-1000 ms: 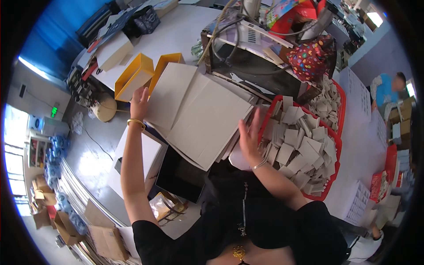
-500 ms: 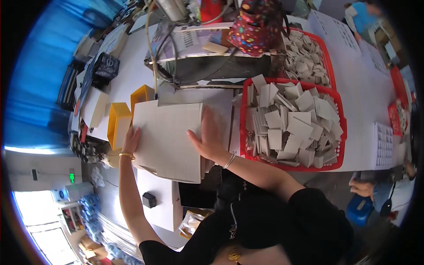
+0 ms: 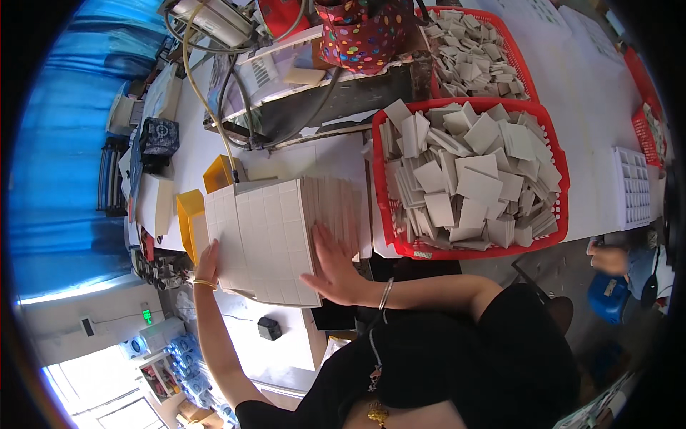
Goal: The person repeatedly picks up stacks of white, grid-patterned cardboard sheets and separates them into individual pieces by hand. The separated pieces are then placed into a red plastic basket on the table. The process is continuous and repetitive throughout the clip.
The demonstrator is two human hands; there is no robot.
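Observation:
A thick stack of white scored boards (image 3: 268,239), marked off in small squares, lies in front of me, its layered edges spreading out on the right side. My left hand (image 3: 208,263) grips the stack's left edge, thumb on top, with the other fingers partly hidden. Against the stack's near right side rests my right hand (image 3: 336,270), fingers stretched out and thumb apart. Left of the stack are two yellow bins (image 3: 189,223). On the right stands a red basket (image 3: 471,252) heaped with small white square pieces (image 3: 479,179).
A second red basket (image 3: 525,64) of white pieces stands behind the first. A dark bench frame (image 3: 321,107), a hose (image 3: 207,100) and a dotted bag (image 3: 368,36) are at the back. Below the stack is a small black box (image 3: 269,328). Another person's hand (image 3: 609,259) shows at far right.
My view has shifted. My right hand has slid nearer to me along the stack's right side, and more of the layered board edges now show there. My left hand keeps its hold.

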